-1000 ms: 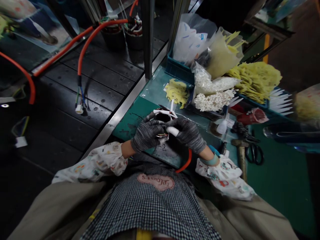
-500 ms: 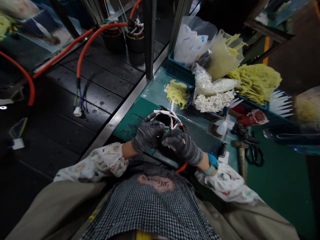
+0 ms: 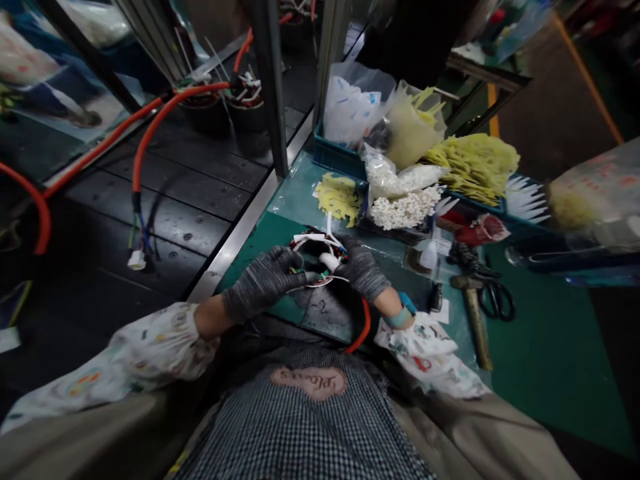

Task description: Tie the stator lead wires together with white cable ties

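Note:
A round motor stator with white sleeves, wires and reddish windings around its rim lies on the green bench in front of me. My left hand, in a grey knit glove, grips its left rim, thumb on the near side. On the opposite side my right hand, gloved alike, closes on the right rim; its fingertips are partly hidden. A short white tube sits inside the ring, near my right fingers. From beneath the right side an orange cable curves towards me.
Yellow cut pieces lie just beyond the stator. Behind them stand blue bins with bagged parts and white beads. A hammer and black scissors lie at right. A dark slatted conveyor with orange cables runs at left.
The view has shifted, so the bench things appear further left. My hands have moved apart to opposite sides of the stator, and its ring now shows more openly.

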Demonstrator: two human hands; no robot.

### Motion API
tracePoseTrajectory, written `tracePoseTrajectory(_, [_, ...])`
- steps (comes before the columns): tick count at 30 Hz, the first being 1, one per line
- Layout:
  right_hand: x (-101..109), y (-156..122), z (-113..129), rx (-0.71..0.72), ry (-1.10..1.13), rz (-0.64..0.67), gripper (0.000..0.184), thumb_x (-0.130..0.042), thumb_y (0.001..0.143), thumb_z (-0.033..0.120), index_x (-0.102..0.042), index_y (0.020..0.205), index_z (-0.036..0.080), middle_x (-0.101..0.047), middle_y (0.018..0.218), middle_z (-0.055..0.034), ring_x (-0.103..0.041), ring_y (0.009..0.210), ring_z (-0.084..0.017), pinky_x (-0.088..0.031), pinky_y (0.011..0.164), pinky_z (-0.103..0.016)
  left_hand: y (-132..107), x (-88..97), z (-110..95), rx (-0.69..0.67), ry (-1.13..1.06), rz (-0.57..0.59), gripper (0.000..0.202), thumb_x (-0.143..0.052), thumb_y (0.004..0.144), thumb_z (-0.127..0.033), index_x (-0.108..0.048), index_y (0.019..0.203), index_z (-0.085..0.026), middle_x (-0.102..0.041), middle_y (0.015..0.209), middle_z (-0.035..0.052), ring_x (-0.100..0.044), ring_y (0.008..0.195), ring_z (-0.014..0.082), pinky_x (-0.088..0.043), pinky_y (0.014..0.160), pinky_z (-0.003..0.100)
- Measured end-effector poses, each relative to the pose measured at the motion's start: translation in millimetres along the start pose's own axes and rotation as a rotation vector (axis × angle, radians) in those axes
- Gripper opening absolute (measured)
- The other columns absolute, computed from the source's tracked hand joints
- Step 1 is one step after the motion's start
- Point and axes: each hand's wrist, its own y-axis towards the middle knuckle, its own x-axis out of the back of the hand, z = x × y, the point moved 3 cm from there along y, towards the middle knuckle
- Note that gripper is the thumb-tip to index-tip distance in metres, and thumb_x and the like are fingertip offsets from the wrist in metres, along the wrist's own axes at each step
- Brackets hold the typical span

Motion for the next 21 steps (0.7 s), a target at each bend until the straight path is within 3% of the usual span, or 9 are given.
tracePoseTrajectory(2, [-2.4, 18.6, 2.5, 0.058, -0.066, 0.161, 0.046, -0.091, 0.091, 0.031, -0.083, 0.135, 0.021, -0.088, 0.125, -0.0147, -0.082, 0.110, -0.036, -0.069, 0.108, -0.057, 6.4, 13.0, 5.9, -0.083, -0.011, 0.081, 0.046, -0.071, 0.113, -0.015, -0.077, 0.154, -0.036, -0.084, 0.139, 0.0056, -0.074, 0.130, 0.0256, -0.061, 0.109, 0.036])
tracePoseTrajectory(5, [2.2, 56.1, 8.4, 0.169, -0.081, 0.413, 0.039, -0.084, 0.091, 0.017, -0.087, 0.130, 0.017, -0.090, 0.121, -0.0131, -0.083, 0.101, -0.031, -0.069, 0.103, -0.050, 20.0, 28.6, 10.0, -0.176, -0.013, 0.127, 0.029, -0.069, 0.114, -0.018, -0.083, 0.136, -0.031, -0.086, 0.134, 0.0026, -0.077, 0.124, 0.0234, -0.061, 0.100, 0.031])
tracePoseTrajectory(9, [9.0, 76.6, 18.5, 0.276, -0.010, 0.546, 0.035, -0.084, 0.094, 0.013, -0.089, 0.127, 0.024, -0.091, 0.118, -0.0048, -0.083, 0.099, -0.024, -0.069, 0.098, -0.038, 23.9, 32.3, 1.0, -0.251, 0.075, 0.125, 0.024, -0.071, 0.109, -0.012, -0.084, 0.126, -0.025, -0.087, 0.126, 0.0072, -0.077, 0.120, 0.0267, -0.060, 0.090, 0.035])
tracePoseTrajectory(11, [13.8, 64.6, 20.6, 0.295, -0.073, 0.474, 0.042, -0.084, 0.101, 0.021, -0.084, 0.143, 0.026, -0.088, 0.130, -0.0089, -0.083, 0.108, -0.027, -0.068, 0.099, -0.040, 19.3, 29.5, -2.8, -0.199, 0.086, 0.085, 0.031, -0.070, 0.107, -0.009, -0.083, 0.131, -0.024, -0.086, 0.134, 0.0102, -0.076, 0.126, 0.0286, -0.060, 0.097, 0.039])
tracePoseTrajectory(14, [34.3, 33.5, 15.3, 0.273, -0.305, 0.145, 0.053, -0.084, 0.106, 0.037, -0.077, 0.157, 0.025, -0.082, 0.146, -0.0163, -0.080, 0.122, -0.033, -0.066, 0.104, -0.046, 11.8, 21.8, -1.5, -0.082, 0.018, 0.026, 0.032, -0.074, 0.107, -0.024, -0.082, 0.138, -0.028, -0.083, 0.148, 0.0082, -0.068, 0.149, 0.0334, -0.052, 0.124, 0.050])
tracePoseTrajectory(17, [63.5, 12.4, 3.2, 0.174, -0.519, -0.221, 0.037, -0.076, 0.109, 0.041, -0.085, 0.143, 0.027, -0.083, 0.139, -0.0149, -0.073, 0.129, -0.035, -0.058, 0.115, -0.053, 8.9, 7.5, 4.9, -0.048, -0.076, 0.007, 0.031, -0.080, 0.108, -0.041, -0.081, 0.138, -0.033, -0.083, 0.150, 0.0029, -0.060, 0.162, 0.0335, -0.036, 0.141, 0.055])
tracePoseTrajectory(19, [75.1, 13.3, -4.8, 0.094, -0.592, -0.322, 0.028, -0.074, 0.109, 0.040, -0.088, 0.131, 0.029, -0.080, 0.143, -0.0137, -0.066, 0.137, -0.038, -0.050, 0.122, -0.060, 9.0, -5.2, 8.7, -0.037, -0.121, 0.018, 0.025, -0.081, 0.109, -0.040, -0.081, 0.132, -0.031, -0.084, 0.149, 0.0024, -0.063, 0.160, 0.0302, -0.035, 0.143, 0.054])
tracePoseTrajectory(21, [77.8, 23.5, -10.3, 0.020, -0.630, -0.334, 0.025, -0.074, 0.107, 0.039, -0.087, 0.125, 0.028, -0.075, 0.153, -0.0151, -0.058, 0.146, -0.042, -0.043, 0.126, -0.065, 8.7, -16.4, 8.7, -0.008, -0.133, -0.001, 0.021, -0.083, 0.107, -0.041, -0.081, 0.123, -0.027, -0.081, 0.152, 0.0070, -0.066, 0.157, 0.0296, -0.042, 0.139, 0.051])
